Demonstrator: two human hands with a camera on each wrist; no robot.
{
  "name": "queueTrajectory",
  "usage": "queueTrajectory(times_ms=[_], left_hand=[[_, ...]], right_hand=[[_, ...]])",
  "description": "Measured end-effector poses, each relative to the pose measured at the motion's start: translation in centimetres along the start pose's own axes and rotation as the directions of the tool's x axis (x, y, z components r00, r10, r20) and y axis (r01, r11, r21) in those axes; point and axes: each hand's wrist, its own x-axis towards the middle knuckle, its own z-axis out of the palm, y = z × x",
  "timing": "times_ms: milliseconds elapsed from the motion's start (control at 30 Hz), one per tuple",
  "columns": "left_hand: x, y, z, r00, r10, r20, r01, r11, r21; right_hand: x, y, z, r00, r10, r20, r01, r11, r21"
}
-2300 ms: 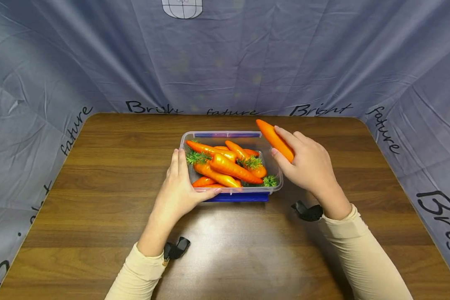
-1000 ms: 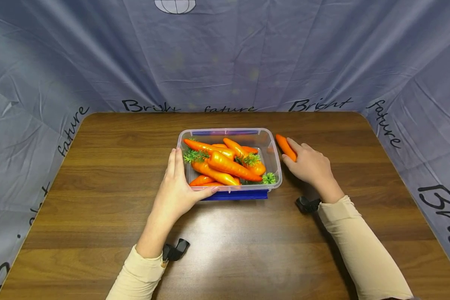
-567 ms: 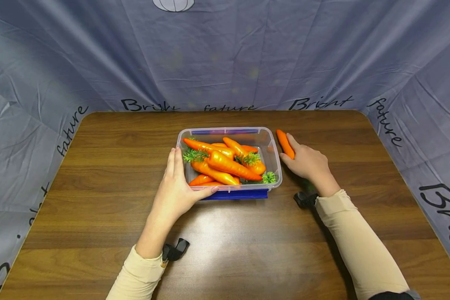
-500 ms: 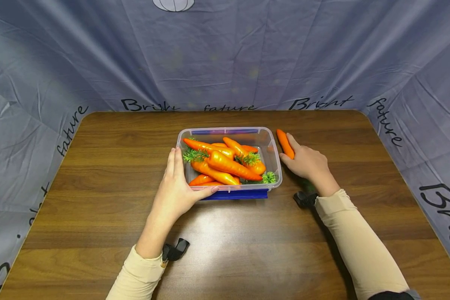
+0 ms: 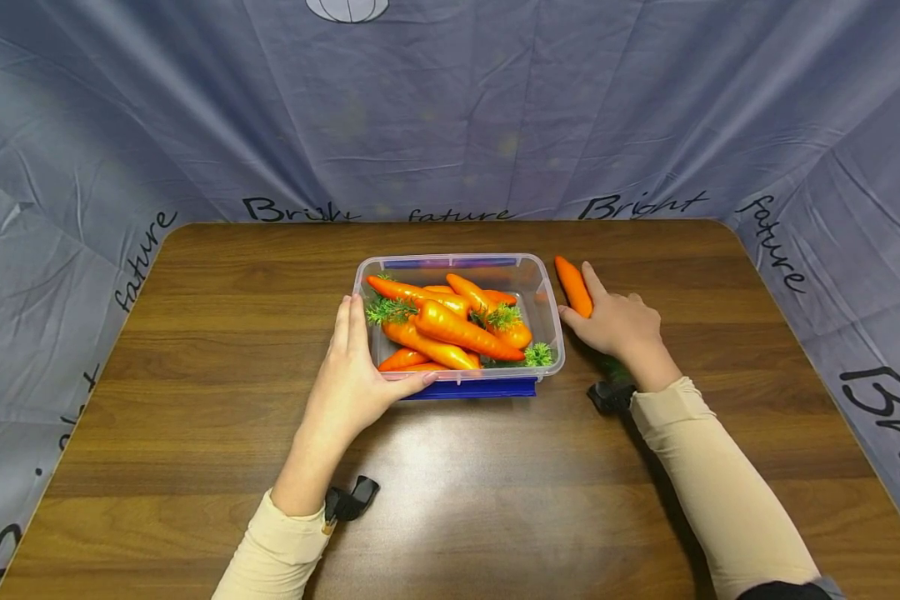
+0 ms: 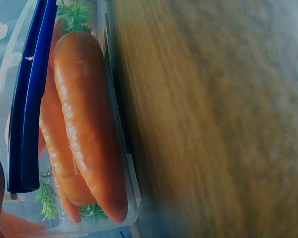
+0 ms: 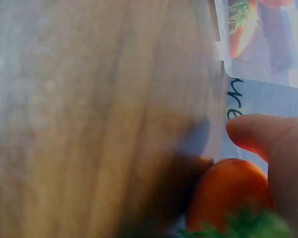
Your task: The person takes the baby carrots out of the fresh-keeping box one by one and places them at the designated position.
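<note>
Head view: the carrot (image 5: 573, 287) is seen on the table (image 5: 450, 467), just right of the box (image 5: 495, 376), with its long side pointed away and a bit left. It is reached by the right hand (image 5: 622, 325), the nearer one, from its near end. There the thumb and first finger are spread around it, and no tight grip is shown. The box's near left corner is touched by the left hand (image 5: 352, 375), its fingers held straight.

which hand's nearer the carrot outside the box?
Right. The right hand is right beside the carrot; the left hand is across the box, at its near left corner.
</note>
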Motion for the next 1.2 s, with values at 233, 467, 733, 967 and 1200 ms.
queueTrajectory(times_ms=[233, 467, 733, 967, 1200], left_hand=[[0.0, 0.0, 0.0, 1.000, -0.005, 0.005, 0.005, 1.000, -0.002], [0.0, -0.1, 0.0, 1.000, -0.009, 0.014, 0.009, 1.000, 0.003], [0.0, -0.2, 0.0, 1.000, -0.015, 0.021, 0.015, 1.000, 0.003], [0.1, -0.2, -0.1, 1.000, -0.017, 0.019, 0.017, 1.000, 0.002], [0.1, -0.1, -0.2, 1.000, -0.013, 0.018, 0.013, 1.000, -0.005]], right_hand=[[-1.2, 0.0, -1.4, 0.991, -0.026, -0.132, 0.019, 0.998, -0.052], [-3.1, -2.3, -3.7, 0.934, -0.139, -0.330, 0.135, 0.990, -0.036], [-5.6, -7.2, -4.3, 0.825, -0.382, -0.417, 0.375, 0.921, -0.102], [-6.4, -10.3, -3.7, 0.757, -0.559, -0.340, 0.532, 0.828, -0.176], [-6.3, -11.5, -3.2, 0.717, -0.638, -0.280, 0.613, 0.769, -0.182]])
